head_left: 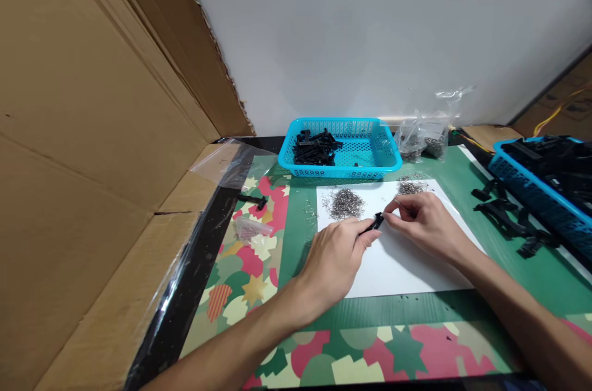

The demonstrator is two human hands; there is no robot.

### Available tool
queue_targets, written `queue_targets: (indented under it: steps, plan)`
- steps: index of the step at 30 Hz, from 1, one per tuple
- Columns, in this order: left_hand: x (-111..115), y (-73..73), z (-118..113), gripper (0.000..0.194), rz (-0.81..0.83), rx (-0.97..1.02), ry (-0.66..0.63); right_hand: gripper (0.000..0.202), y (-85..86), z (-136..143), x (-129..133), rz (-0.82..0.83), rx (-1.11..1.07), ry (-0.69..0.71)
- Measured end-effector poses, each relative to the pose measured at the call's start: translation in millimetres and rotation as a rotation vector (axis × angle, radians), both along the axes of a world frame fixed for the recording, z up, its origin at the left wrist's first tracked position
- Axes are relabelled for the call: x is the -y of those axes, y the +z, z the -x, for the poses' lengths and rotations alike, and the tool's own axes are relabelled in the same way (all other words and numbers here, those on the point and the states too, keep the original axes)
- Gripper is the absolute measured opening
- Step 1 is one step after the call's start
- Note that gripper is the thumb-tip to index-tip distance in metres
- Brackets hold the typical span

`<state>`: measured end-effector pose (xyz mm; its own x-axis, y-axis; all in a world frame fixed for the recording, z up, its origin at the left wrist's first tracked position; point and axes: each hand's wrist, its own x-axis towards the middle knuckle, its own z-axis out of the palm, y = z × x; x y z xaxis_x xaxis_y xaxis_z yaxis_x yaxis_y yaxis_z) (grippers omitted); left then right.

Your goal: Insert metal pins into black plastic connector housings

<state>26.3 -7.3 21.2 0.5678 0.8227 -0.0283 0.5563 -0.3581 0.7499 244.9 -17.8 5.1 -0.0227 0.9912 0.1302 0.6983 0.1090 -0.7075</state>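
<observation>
My left hand [340, 249] is closed around a small black plastic part [374, 222], whose end pokes out between thumb and forefinger. Close on its right, my right hand [419, 218] pinches with thumb and forefinger at the tip of that part. Whatever lies between those fingertips is too small to make out. Both hands are over a white sheet of paper [393, 267]. A pile of tiny metal pieces [346, 203] lies on the sheet beyond my left hand. Just behind my right hand is a second pile of metal pieces [411, 185].
A blue basket [340, 172] holding black parts stands at the back, with plastic bags [425, 138] beside it. Loose black parts [504, 212] lie near another blue basket [536, 193] at right. Cardboard [92, 132] walls the left side. A small clear bag [252, 229] lies left.
</observation>
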Motion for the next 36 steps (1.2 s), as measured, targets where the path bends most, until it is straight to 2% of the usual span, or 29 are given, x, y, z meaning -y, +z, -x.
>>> queue_targets:
  steps: [17, 25, 30, 36]
  plan:
    - [0.2, 1.0, -1.3, 0.024, -0.037, -0.016, -0.038, 0.021, -3.6, 1.4, 4.3, -0.077, 0.029, 0.048]
    - [0.4, 1.3, -0.9, 0.026, -0.02, -0.039, -0.043, 0.029, 0.3, -2.6, -0.2, 0.073, -0.046, 0.089]
    - [-0.5, 3.3, -1.0, 0.028, -0.016, -0.057, -0.037, 0.025, 5.8, -9.3, -1.5, 0.154, -0.009, 0.131]
    - [0.5, 7.1, -0.2, 0.027, -0.036, -0.106, -0.045, 0.035, 7.5, -19.5, -0.5, 0.242, 0.008, 0.183]
